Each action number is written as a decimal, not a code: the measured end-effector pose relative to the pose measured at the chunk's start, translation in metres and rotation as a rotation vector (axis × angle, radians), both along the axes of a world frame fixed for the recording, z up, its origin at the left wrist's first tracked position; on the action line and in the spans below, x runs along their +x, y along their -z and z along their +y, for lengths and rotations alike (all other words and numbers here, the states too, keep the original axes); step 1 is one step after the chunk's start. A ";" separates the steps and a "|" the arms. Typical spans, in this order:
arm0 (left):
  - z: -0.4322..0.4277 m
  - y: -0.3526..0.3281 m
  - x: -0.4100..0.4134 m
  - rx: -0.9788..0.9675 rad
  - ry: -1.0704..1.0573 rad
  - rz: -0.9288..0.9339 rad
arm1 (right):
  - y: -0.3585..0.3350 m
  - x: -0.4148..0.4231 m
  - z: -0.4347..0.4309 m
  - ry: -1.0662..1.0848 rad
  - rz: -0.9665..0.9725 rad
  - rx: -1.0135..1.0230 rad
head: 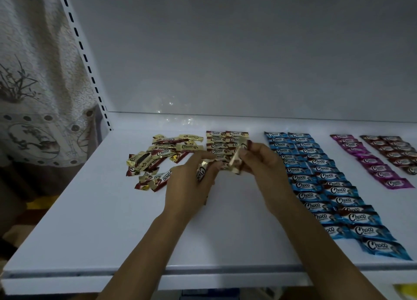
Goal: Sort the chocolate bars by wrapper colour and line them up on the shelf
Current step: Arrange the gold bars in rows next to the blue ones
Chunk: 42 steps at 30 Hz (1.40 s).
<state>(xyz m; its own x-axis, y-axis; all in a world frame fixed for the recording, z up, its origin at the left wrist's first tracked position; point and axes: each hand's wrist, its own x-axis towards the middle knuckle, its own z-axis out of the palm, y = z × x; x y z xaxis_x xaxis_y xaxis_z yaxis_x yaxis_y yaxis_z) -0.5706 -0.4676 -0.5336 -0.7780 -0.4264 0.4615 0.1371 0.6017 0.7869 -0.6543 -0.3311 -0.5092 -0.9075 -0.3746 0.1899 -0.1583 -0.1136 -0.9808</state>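
Chocolate bars (pixel 158 164) in crinkly gold-and-cream foil wrappers lie in a loose, unsorted heap at the left of the smooth white shelf board (pixel 90 220). Just right of the heap, the left hand (pixel 191 186) curls its fingers round one gold bar (pixel 201 172). The right hand (pixel 266 168) pinches a second gold bar (pixel 235 163) between thumb and fingertips, tilted on edge above the shelf. Behind both hands lies the short gold double row (pixel 222 141), which looks only partly built, so I judge the step in hand to be filling out this gold group. The next move calls for laying each bar flat, logo up, overlapping the last one at the near end of its column. Further right lie two long blue foil columns (pixel 316 182), then the magenta column (pixel 372 166), then the dark brown rows (pixel 394 151) at the edge, all neatly shingled.
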 end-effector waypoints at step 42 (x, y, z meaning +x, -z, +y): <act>-0.005 -0.007 -0.002 0.315 -0.195 0.131 | 0.036 0.013 -0.014 -0.006 1.016 0.952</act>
